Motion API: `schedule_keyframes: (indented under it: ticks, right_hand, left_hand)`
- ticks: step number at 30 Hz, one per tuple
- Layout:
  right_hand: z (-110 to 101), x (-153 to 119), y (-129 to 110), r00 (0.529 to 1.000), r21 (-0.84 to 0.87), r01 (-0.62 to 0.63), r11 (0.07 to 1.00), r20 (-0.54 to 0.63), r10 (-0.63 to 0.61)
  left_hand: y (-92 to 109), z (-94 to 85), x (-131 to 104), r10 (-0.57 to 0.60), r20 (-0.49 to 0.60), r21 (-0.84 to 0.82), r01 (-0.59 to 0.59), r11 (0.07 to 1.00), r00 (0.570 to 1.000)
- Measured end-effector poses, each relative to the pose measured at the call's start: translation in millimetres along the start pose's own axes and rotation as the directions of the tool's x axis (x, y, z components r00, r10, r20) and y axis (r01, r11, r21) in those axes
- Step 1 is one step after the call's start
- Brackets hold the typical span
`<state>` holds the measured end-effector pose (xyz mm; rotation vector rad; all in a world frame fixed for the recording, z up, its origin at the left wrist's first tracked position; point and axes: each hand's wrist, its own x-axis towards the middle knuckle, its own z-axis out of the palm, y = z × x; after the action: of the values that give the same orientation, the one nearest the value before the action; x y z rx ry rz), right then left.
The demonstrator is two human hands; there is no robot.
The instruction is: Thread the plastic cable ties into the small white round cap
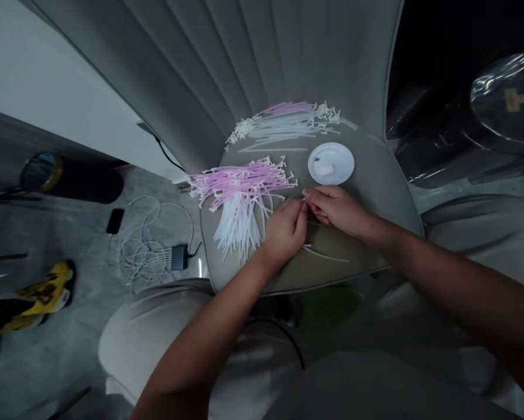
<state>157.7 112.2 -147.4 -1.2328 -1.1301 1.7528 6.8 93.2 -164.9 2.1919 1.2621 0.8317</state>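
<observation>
Over the front of the grey chair seat (pixel 376 181), my left hand (pixel 287 228) and my right hand (pixel 338 209) meet at their fingertips. Both are closed, pinching a small piece too tiny to make out. A pile of pink strips with white ends (pixel 244 181) lies left of my hands, over a fan of white strips (pixel 238 227). Further back rests a bundle of whitish strips (pixel 283 125). Just beyond my right hand is a round white dish (pixel 343 160) with a small white block (pixel 327 170) in it. A loose strip (pixel 327 255) lies near the front edge.
On the floor at left are coiled white cables (pixel 143 251), a black box (pixel 179 257) and a phone (pixel 115 221). A yellow shoe (pixel 52 291) shows at far left. Clear plastic wrapping (pixel 446 140) is at right. The chair back (pixel 244 52) rises behind the bundles.
</observation>
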Motion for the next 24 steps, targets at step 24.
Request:
schedule_keyframes:
  ticks: [24]
  right_hand:
    - [-9.5, 1.3, 0.9, 0.991, 0.111, -0.016, 0.994, 0.135, 0.001]
  left_hand:
    - [1.5, -1.2, 0.7, -0.001, 0.006, -0.024, 0.001, 1.0, 1.0]
